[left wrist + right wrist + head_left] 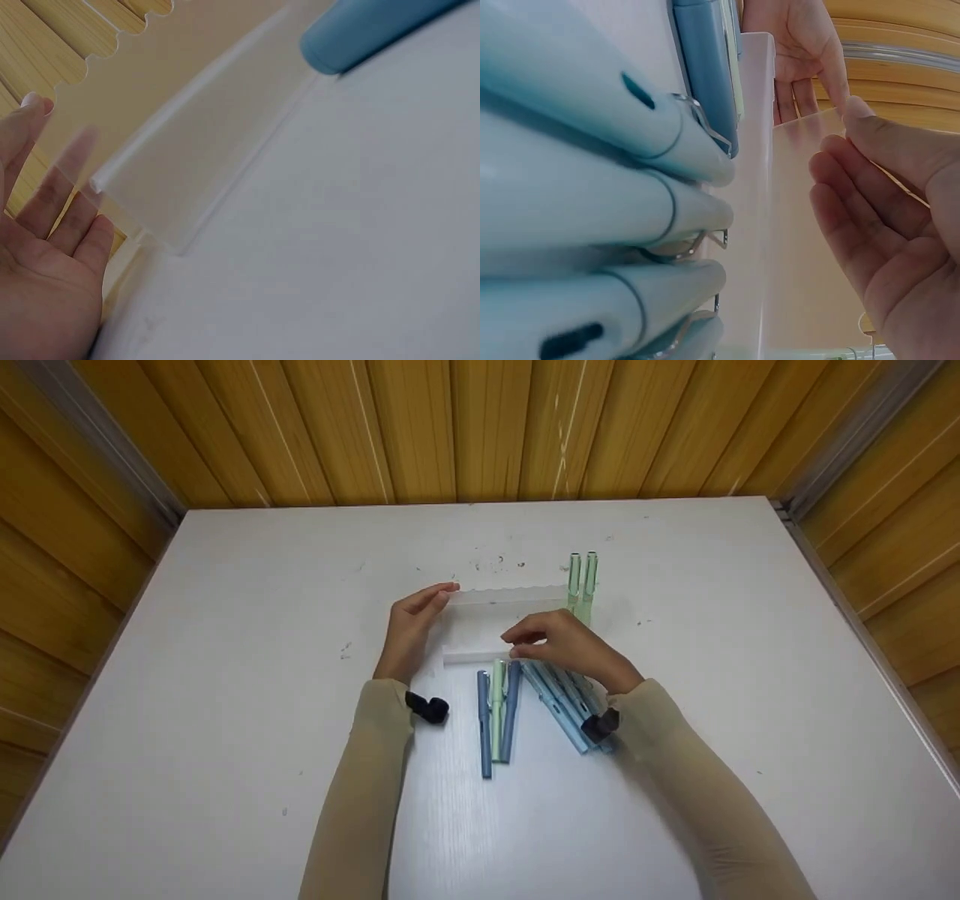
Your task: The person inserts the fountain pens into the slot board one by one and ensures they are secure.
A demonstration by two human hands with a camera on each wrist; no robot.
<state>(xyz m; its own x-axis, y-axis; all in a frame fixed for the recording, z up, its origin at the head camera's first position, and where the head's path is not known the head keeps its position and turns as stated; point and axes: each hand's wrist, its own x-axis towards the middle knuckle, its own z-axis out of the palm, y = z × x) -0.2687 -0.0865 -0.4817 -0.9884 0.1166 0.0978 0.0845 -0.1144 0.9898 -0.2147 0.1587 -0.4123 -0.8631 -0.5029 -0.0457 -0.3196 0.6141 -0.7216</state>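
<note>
A translucent pen stand with a scalloped top edge stands mid-table. My left hand grips its left end; in the left wrist view the thumb is at a notched corner and the other fingers show through the panel. Over the stand's front lip is my right hand, thumb and fingers loosely bent with nothing between them. Two light green pens stand upright in the right end, their lower parts behind that hand. In front lie two dark blue pens with a pale green pen between them.
Several light blue pens lie in a slanted row beneath my right wrist, partly covered by it. Small dark specks dot the white table beyond the stand. Wood-look panels wall in the back and both sides.
</note>
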